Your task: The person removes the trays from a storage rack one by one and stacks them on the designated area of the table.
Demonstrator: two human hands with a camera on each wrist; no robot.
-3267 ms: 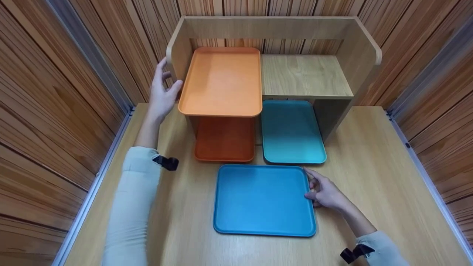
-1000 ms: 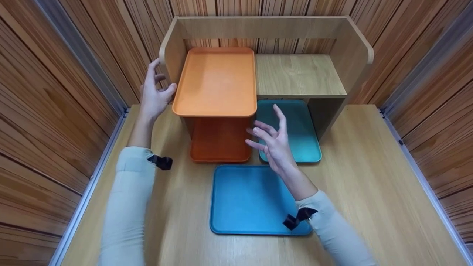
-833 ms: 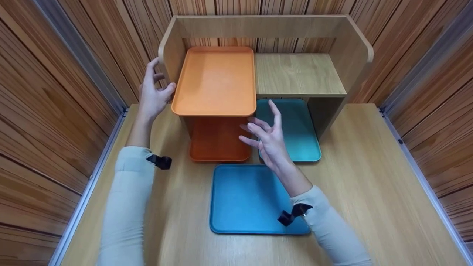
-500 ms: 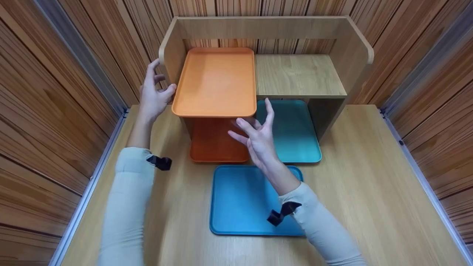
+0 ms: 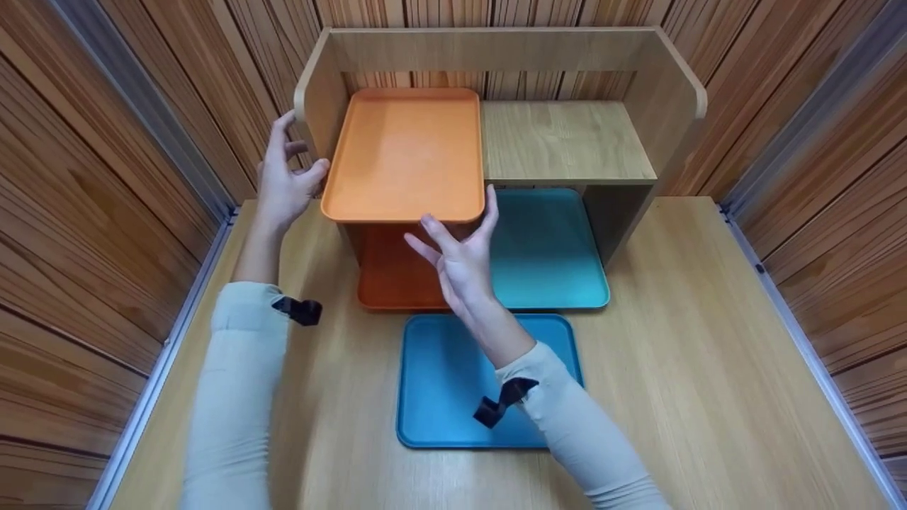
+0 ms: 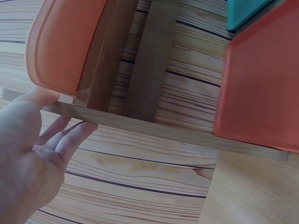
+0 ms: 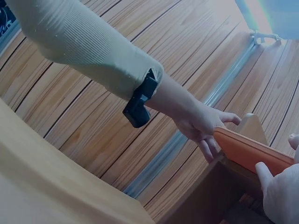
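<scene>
An orange tray (image 5: 404, 156) lies on the upper left of a wooden desk shelf (image 5: 567, 142), its front edge jutting over the shelf board. My left hand (image 5: 283, 180) holds the shelf's left side panel (image 6: 154, 128), thumb inside the front edge and fingers on the outer face. At the orange tray's front right corner is my right hand (image 5: 460, 265), fingers spread: the index finger runs beside the right edge, the thumb meets the front edge. Whether it presses the tray cannot be told. A red-orange tray (image 5: 397, 276) sits below, partly hidden by the right hand.
A teal tray (image 5: 553, 248) fills the lower right compartment and sticks out in front. Before the shelf a blue tray (image 5: 439, 397) lies on the wooden table (image 5: 680, 354), partly under my right forearm. Wood-panelled walls stand at the back and sides.
My right hand has let go of the blue tray, risen, and moved left to the orange tray's front right corner. My left hand stays at the shelf's side panel.
</scene>
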